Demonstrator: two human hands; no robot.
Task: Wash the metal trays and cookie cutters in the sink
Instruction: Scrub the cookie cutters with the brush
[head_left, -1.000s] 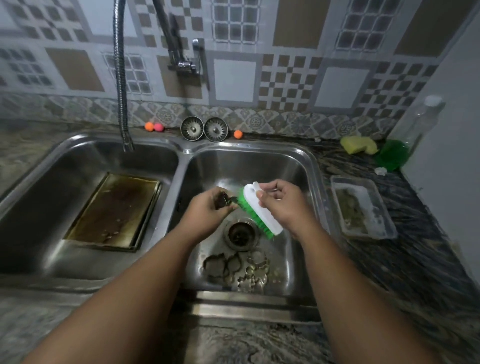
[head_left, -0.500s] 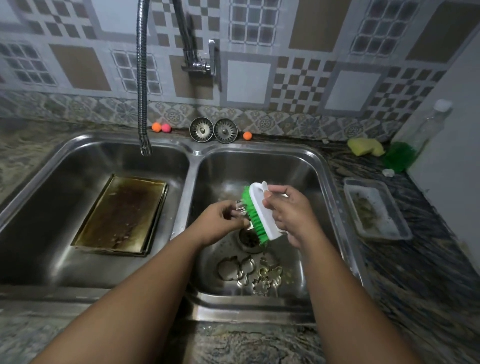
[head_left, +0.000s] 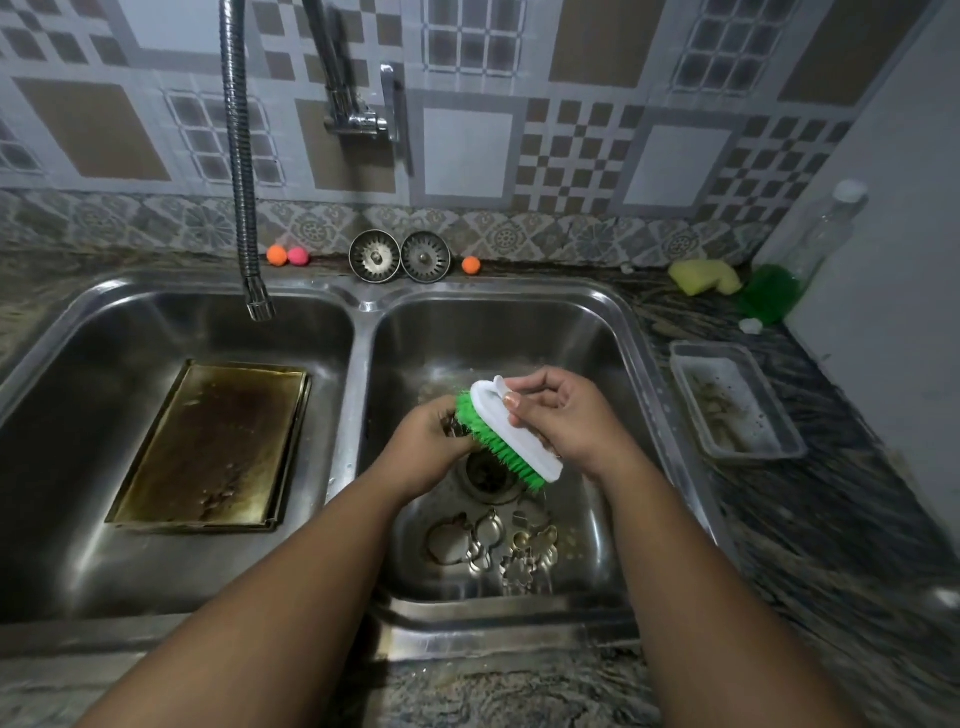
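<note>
Over the drain of the right sink basin (head_left: 613, 332), my left hand (head_left: 423, 449) is closed around a small metal cookie cutter (head_left: 453, 427), mostly hidden by my fingers. My right hand (head_left: 569, 418) grips a white scrub brush with green bristles (head_left: 506, 434), and the bristles press against the cutter. Several more cookie cutters (head_left: 493, 543) lie on the basin floor in front of the drain. A stained, browned metal tray (head_left: 218, 449) lies flat in the left basin (head_left: 78, 364).
A flexible faucet hose (head_left: 240, 171) hangs over the left basin. Two sink strainers (head_left: 399, 256) and small coloured balls (head_left: 287, 255) sit on the back ledge. On the right counter are a dirty metal tray (head_left: 735, 400), a yellow sponge (head_left: 704, 276), a green scourer (head_left: 769, 293) and a clear bottle (head_left: 831, 228).
Both hands stay together over the drain; the brush has stroked across the cutter and now covers more of it. The view has shifted slightly, with the sink appearing further right.
</note>
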